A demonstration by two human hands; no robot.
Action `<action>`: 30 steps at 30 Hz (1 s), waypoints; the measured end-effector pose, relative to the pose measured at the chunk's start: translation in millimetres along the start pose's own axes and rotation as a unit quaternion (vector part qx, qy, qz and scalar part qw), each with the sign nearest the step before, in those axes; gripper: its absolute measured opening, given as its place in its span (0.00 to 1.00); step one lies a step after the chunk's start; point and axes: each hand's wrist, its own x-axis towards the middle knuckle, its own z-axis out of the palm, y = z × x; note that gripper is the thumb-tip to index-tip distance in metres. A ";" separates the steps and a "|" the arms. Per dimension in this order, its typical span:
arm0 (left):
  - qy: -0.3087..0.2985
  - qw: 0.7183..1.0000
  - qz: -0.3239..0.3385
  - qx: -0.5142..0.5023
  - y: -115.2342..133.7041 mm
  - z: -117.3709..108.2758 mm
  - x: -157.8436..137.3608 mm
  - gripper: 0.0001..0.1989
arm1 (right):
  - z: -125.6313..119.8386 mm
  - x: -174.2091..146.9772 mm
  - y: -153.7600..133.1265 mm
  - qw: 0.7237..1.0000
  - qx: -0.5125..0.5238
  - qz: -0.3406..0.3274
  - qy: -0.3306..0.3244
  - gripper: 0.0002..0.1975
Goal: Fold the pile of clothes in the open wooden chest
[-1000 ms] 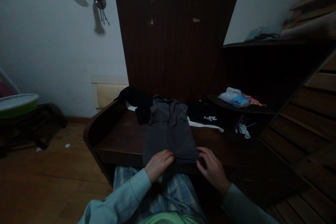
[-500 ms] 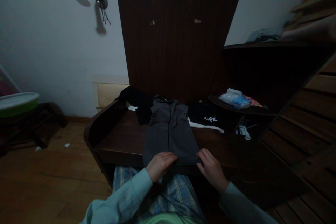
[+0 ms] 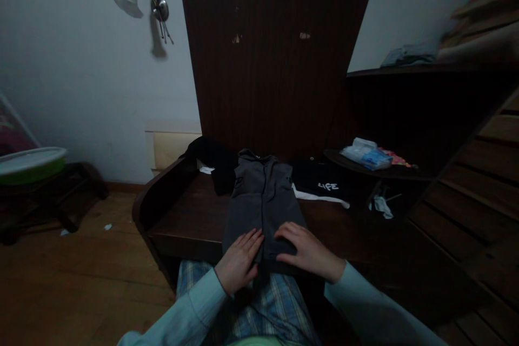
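Note:
A dark grey vest-like garment (image 3: 263, 200) with a front seam or zip lies flat on the dark wooden desk (image 3: 182, 216), collar toward the back board. No sleeves show. My left hand (image 3: 240, 259) rests on its lower left part by the front seam, fingers stretched out and thumb low at the hem. On the lower right part lies my right hand (image 3: 306, 250), its fingers slightly bent and the thumb spread away from them. Neither hand grips the cloth visibly.
Black clothing (image 3: 213, 159) lies behind on the left. A black garment with white lettering (image 3: 320, 175) is on the right. A small shelf (image 3: 344, 165) bears a white and blue plastic packet (image 3: 367, 155). Far left stands a stool with a green basin (image 3: 36, 165).
Both hands have let go of the hem's edge. My right hand has moved left and up onto the cloth; my left has turned flat near the seam. The view has shifted slightly.

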 end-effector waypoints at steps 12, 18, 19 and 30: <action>0.120 0.990 -0.041 -0.068 11.6 -3.8 14.8 0.23 | 24.9 -11.3 10.3 0.988 -0.062 -0.109 0.096 0.13; 0.088 0.995 -0.029 -0.044 23.7 2.2 23.2 0.22 | 18.4 -12.6 5.0 0.996 -0.033 -0.082 0.029 0.10; 0.078 0.996 -0.024 -0.035 24.0 6.3 21.7 0.23 | 17.7 -13.0 4.5 0.997 -0.020 -0.076 0.016 0.09; 0.113 0.990 -0.028 0.079 24.0 40.6 14.6 0.27 | 0.4 53.1 29.8 0.985 0.137 0.083 -0.069 0.11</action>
